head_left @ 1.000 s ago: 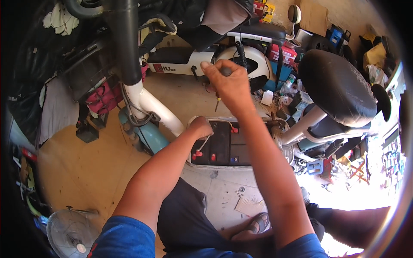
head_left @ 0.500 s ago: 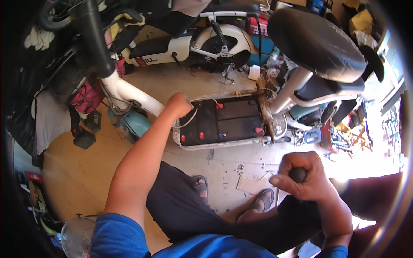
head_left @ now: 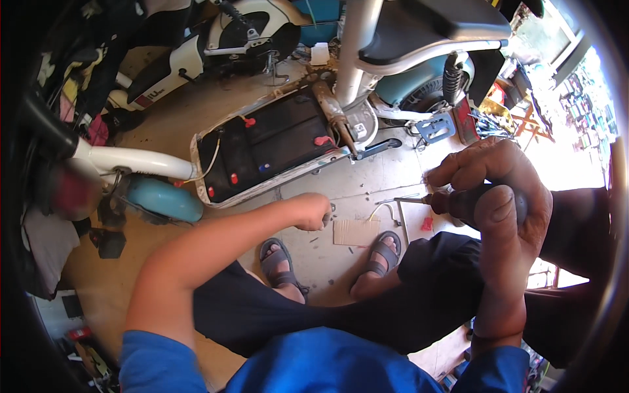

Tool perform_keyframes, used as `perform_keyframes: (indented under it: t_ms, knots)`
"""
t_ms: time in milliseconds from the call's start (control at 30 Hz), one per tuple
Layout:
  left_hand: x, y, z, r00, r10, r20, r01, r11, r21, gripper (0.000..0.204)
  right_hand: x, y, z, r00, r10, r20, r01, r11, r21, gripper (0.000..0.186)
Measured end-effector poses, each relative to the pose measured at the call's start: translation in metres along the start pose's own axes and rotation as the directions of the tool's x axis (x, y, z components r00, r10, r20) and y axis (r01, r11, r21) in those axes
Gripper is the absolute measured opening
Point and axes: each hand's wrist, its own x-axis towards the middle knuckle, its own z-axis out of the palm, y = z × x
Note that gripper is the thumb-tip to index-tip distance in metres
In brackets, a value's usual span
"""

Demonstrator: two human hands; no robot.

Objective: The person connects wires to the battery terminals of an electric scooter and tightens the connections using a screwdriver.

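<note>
My right hand point(head_left: 508, 196) is wrapped round the dark handle of a screwdriver point(head_left: 449, 202), whose thin metal shaft points left. Closed into a fist, my left hand point(head_left: 309, 211) hovers over the floor, between the scooter deck and my feet. Something small and dark shows at its fingertips, too small to name. Beyond it lies the open deck of an electric scooter point(head_left: 246, 196), with black batteries point(head_left: 282, 134) set inside. Red caps point(head_left: 234, 177) and a pale cable point(head_left: 214, 157) sit on the batteries. Neither hand touches the deck.
A cardboard piece point(head_left: 356, 232) lies on the floor between my sandalled feet point(head_left: 383, 252). The scooter's black seat point(head_left: 426, 29) and teal rear fender point(head_left: 406, 85) stand at the far right. Another white scooter point(head_left: 190, 65) is at the back left. A blue metal stand point(head_left: 434, 128) is right of the deck.
My left hand has come away from the deck's left end, back toward me. My right hand is turned, and the screwdriver's shaft now shows. The view has swung right.
</note>
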Motion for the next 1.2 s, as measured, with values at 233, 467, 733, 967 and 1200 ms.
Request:
perform_keyframes:
  t_ms: [233,467,733,967,1200]
  knots:
    - [0.145,-0.065,0.082,0.937,-0.159,-0.310,0.100,0.975,-0.197,0.020,0.015,0.014,-0.030,0.999,-0.047,-0.022,0.039,0.955,-0.294,0.062]
    - [0.239,-0.065,0.108,0.789,-0.151,-0.596,0.045,0.981,-0.188,0.028,0.036,0.037,-0.043,0.991,-0.037,-0.130,0.002,0.967,-0.256,0.067]
    - [0.303,-0.063,0.120,0.876,-0.043,-0.480,0.037,0.999,-0.024,0.018,0.059,0.038,-0.079,0.945,-0.120,0.304,0.249,0.868,-0.429,0.041]
    - [0.297,-0.065,0.125,0.869,0.016,-0.495,0.033,0.995,0.089,0.015,0.057,0.034,-0.037,0.996,-0.056,0.072,0.079,0.925,-0.373,0.058]
    - [0.227,-0.013,0.087,0.888,-0.121,-0.443,0.010,0.969,-0.245,0.027,0.047,0.034,-0.016,0.997,0.073,-0.010,-0.074,0.991,-0.113,0.044]
